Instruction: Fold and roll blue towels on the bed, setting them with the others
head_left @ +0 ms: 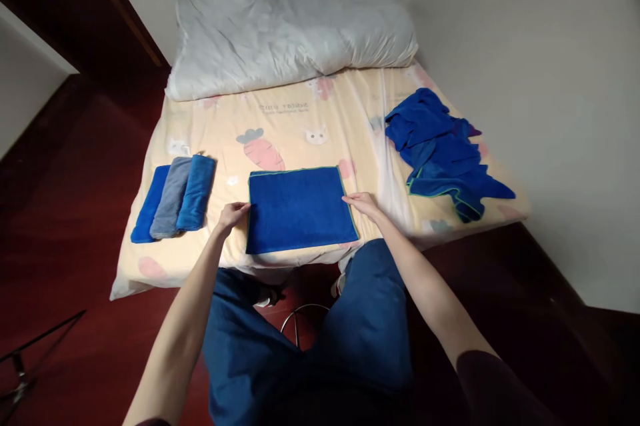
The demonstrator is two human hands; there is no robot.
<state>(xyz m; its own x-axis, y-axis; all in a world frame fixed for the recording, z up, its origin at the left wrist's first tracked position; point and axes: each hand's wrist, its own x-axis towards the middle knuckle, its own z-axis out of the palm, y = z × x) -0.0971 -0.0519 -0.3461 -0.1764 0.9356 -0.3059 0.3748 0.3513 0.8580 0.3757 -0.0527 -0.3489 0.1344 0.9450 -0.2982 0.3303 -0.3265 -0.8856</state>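
Observation:
A blue towel [303, 209] with thin green edging lies folded into a flat rectangle near the front edge of the bed. My left hand [233, 215] pinches its left side about halfway up. On the opposite side, my right hand [363, 203] has its fingers pressed together at the towel's right edge. To the left lie three folded towels side by side: a bright blue one [149, 209], a grey one [171, 199] and a lighter blue one [198, 193]. A rumpled heap of blue towels [437, 139] spreads over the right side of the bed.
The bed [225, 123] has a cream sheet printed with carrots and rabbits. A bunched white quilt [295, 26] lies across its far end. The wall [540, 113] stands close on the right. A dark metal stand [20, 366] is on the floor at lower left.

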